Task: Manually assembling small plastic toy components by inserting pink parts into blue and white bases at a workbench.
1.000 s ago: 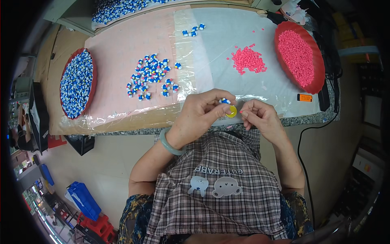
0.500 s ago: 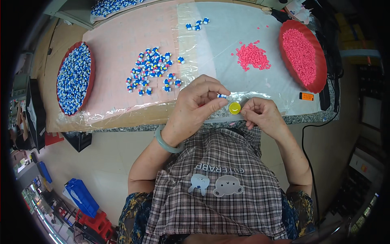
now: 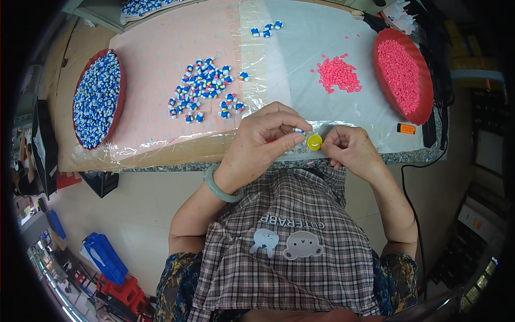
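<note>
Between thumb and fingertips, my left hand (image 3: 268, 134) pinches a small blue-and-white figurine (image 3: 299, 130) near the table's front edge. My right hand (image 3: 350, 150) is closed, thumb pressed to the fingers. Whatever it may hold is hidden or too small to name. A small round yellow container (image 3: 314, 142) lies between the hands, right beside the right fingertips. Beyond the left hand is a loose pile of blue, white and pink figurines (image 3: 206, 80). A heap of small pink pieces (image 3: 339, 75) lies beyond the right hand.
A red bowl (image 3: 122, 91) of blue-and-white pieces stands at the left, and another red bowl (image 3: 426, 110) of pink pieces at the right. Several figurines (image 3: 266, 29) lie at the back. An orange-and-black item (image 3: 406, 128) is near the right edge. A black cable (image 3: 410, 198) hangs down there.
The whole view has shifted slightly. The figurine in my left hand has dipped a little toward the yellow container. My right hand stays closed beside the container.
</note>
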Action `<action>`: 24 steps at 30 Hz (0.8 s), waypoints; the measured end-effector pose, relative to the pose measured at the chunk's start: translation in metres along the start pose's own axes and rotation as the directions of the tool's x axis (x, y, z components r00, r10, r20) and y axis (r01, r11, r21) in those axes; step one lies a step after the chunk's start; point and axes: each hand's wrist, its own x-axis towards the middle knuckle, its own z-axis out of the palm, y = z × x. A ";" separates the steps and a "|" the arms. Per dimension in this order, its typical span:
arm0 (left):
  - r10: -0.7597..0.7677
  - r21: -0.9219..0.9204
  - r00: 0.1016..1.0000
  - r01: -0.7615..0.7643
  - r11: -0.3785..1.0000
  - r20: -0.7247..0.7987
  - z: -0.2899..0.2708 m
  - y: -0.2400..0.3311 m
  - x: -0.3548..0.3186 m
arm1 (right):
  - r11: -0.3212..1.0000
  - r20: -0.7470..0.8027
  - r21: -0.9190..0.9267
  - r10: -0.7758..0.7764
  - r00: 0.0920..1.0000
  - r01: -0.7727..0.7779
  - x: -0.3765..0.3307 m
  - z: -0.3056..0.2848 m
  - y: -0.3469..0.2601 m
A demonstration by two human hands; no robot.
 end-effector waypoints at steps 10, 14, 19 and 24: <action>-0.001 -0.118 1.000 0.004 0.993 0.020 0.002 -0.003 0.002 | 0.985 0.029 -0.173 -0.009 1.000 0.014 0.003 -0.003 -0.013; -0.002 -0.109 1.000 0.000 0.994 -0.020 0.004 -0.007 0.002 | 0.992 0.018 -0.130 0.006 1.000 -0.004 0.001 -0.008 -0.012; -0.105 -0.176 0.994 0.104 0.979 0.002 0.009 -0.003 0.002 | 0.977 0.083 0.204 -0.075 0.994 0.057 -0.004 -0.017 -0.007; -0.134 -0.271 0.991 0.133 0.953 0.016 0.016 -0.005 0.002 | 0.893 0.031 0.405 -0.227 0.973 0.196 -0.014 -0.007 -0.010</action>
